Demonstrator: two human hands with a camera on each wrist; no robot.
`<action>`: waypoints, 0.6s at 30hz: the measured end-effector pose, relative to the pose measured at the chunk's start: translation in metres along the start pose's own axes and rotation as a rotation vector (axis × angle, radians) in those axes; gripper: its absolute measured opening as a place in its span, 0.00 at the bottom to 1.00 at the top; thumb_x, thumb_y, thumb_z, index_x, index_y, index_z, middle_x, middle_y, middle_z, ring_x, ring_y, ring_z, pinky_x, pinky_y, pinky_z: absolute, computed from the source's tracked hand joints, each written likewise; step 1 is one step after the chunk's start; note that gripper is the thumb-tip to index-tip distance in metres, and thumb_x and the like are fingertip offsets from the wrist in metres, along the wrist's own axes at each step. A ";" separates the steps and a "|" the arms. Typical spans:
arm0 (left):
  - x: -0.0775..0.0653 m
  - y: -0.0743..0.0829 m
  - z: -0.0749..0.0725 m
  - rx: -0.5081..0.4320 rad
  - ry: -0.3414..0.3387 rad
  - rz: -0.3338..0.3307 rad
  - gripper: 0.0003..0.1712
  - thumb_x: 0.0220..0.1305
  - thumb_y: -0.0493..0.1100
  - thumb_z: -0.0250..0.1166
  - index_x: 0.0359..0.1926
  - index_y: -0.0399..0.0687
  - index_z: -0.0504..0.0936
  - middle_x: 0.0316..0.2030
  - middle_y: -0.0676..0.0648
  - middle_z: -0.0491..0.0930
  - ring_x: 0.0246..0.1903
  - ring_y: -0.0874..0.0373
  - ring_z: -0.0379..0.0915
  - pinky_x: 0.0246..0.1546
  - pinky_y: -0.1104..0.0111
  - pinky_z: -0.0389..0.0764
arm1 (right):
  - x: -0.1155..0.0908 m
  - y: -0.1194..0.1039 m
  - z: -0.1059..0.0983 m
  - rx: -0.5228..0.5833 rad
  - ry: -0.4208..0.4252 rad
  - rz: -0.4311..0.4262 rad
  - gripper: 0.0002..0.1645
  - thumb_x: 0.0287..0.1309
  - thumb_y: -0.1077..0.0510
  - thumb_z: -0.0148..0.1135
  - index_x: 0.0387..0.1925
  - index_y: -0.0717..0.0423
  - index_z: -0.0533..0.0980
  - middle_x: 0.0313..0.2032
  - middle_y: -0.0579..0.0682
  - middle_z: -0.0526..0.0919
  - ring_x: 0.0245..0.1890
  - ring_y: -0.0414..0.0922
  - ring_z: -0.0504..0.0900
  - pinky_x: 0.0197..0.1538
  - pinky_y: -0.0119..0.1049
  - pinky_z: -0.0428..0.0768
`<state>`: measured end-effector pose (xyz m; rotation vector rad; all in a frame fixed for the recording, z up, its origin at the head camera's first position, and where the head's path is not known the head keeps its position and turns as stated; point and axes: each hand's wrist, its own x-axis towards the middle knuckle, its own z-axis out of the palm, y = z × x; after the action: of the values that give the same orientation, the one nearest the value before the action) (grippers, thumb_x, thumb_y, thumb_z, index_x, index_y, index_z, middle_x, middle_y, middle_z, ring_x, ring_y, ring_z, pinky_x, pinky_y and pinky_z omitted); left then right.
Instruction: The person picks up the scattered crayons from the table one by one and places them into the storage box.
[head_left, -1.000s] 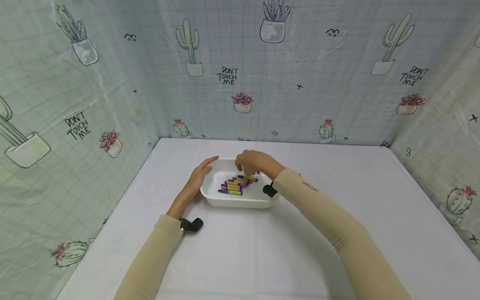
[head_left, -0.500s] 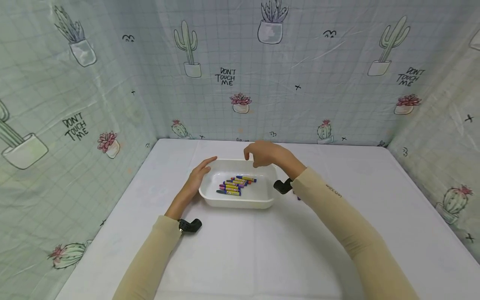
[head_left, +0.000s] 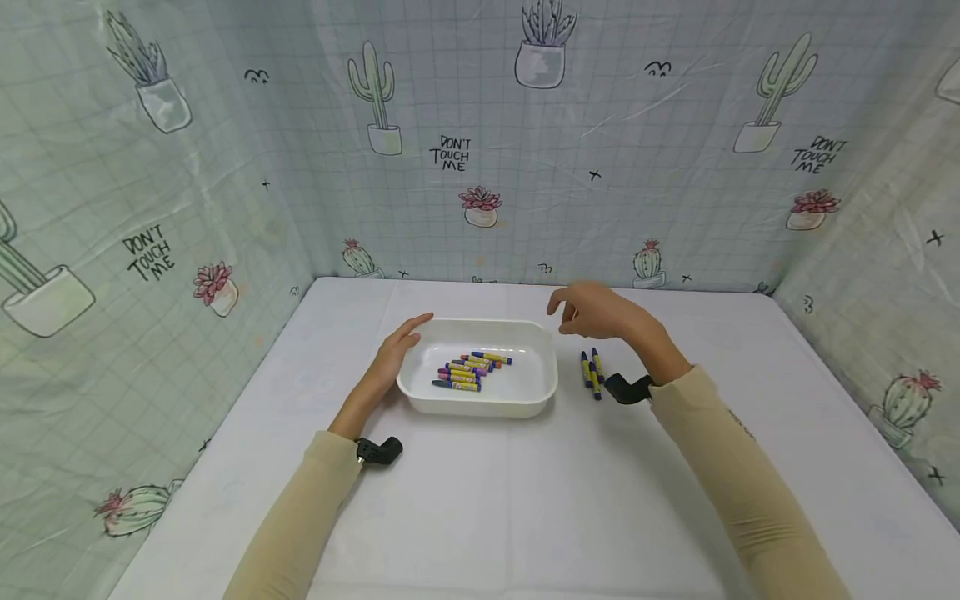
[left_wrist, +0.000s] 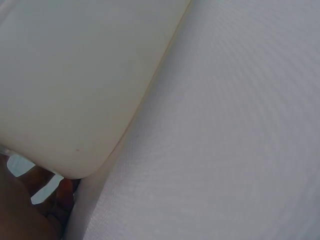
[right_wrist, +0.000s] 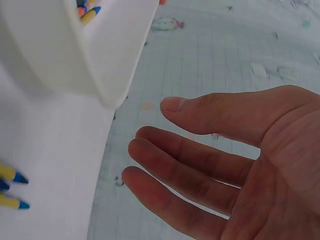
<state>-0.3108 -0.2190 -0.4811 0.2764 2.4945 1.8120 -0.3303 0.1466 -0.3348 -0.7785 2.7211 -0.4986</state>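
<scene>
In the head view a white tray (head_left: 476, 408) stands mid-table with several yellow-wrapped crayons (head_left: 461, 377) lying in it. My left hand (head_left: 386, 362) rests against the tray's left end, its index finger stretched along the far corner. The left wrist view shows some of its fingers (left_wrist: 37, 180) beside the tray's wall, the rest cut off. Beyond the tray's right end, my right hand (head_left: 600, 312) hangs above the table, holding nothing. Its thumb and fingers stand apart in the right wrist view. Below it, several more crayons (head_left: 592, 373) lie on the tablecloth.
A white cloth covers the table (head_left: 465, 508). Behind and at both sides hangs a curtain (head_left: 300, 150) printed with cacti. The black wrist cameras (head_left: 381, 451) jut out below each hand.
My right hand has moved from above the crayons in the tray out over the right rim. This uncovers the crayons on the table. My left hand has stayed at the tray.
</scene>
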 end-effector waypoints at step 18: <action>0.001 -0.001 0.001 0.016 0.012 0.021 0.29 0.82 0.47 0.41 0.79 0.58 0.63 0.81 0.49 0.57 0.81 0.45 0.49 0.80 0.45 0.52 | -0.045 0.087 0.037 0.221 0.053 0.188 0.22 0.68 0.61 0.64 0.61 0.64 0.75 0.48 0.64 0.86 0.40 0.56 0.88 0.46 0.48 0.89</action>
<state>-0.3119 -0.2184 -0.4818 0.2943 2.5241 1.8078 -0.3211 0.2314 -0.3956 -0.4540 2.6904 -0.7690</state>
